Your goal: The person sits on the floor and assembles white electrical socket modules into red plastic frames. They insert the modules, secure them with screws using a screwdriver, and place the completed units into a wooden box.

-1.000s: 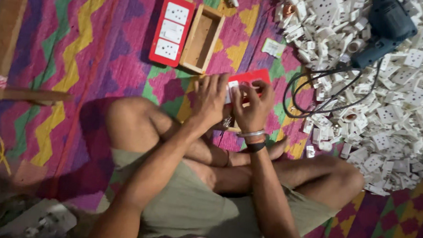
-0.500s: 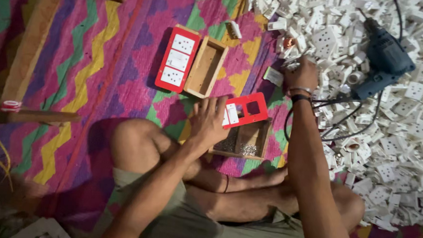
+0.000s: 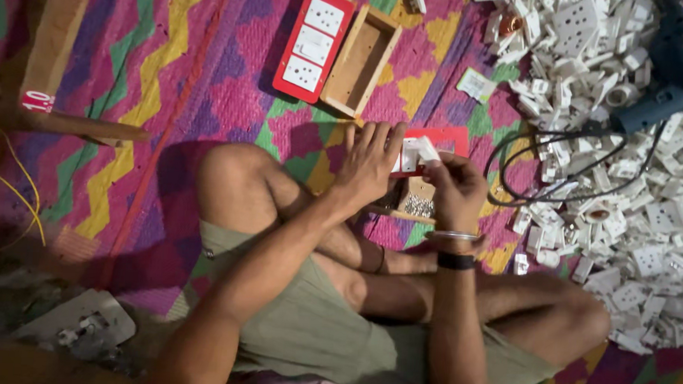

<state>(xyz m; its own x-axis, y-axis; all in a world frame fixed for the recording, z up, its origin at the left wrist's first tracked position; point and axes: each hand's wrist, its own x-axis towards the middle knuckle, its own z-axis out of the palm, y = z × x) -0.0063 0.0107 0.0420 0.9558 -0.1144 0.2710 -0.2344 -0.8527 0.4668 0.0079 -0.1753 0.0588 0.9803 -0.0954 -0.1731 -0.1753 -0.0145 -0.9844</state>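
Observation:
I sit cross-legged on a patterned mat. My left hand rests on a red switch plate and holds it over my lap. My right hand pinches a small white switch part at the plate's face. Under the plate sits a small wooden box with shiny screws. Both hands are close together, and the plate's lower part is hidden behind them.
A finished red plate with white sockets leans beside an open wooden box ahead. A large heap of white switches and sockets lies at right, with a blue drill and its black cable. Wooden planks lie at left.
My right hand came back from the pile of white parts at the right and now holds a white part at the red plate. My left hand stayed on the plate.

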